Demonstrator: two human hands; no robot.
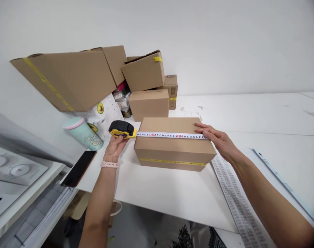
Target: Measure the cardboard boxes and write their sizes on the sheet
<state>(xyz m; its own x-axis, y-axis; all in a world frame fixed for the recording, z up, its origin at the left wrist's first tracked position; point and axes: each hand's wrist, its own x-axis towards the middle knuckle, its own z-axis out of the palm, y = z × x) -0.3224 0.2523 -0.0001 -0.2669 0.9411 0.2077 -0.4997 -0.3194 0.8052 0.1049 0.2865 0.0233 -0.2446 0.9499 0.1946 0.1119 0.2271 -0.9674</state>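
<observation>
You are gripping the tape case in your left hand, holding it just off the left end of the box. Your right hand is lying open and flat, fingers pressing the end of the tape onto the box's right top edge. The tape is running taut across the lid from end to end, so this one reading seems to be under way; no other side is being measured. The box is sitting on a white sheet on the table. A cup and phone are lying to your left, with more boxes piled behind.
</observation>
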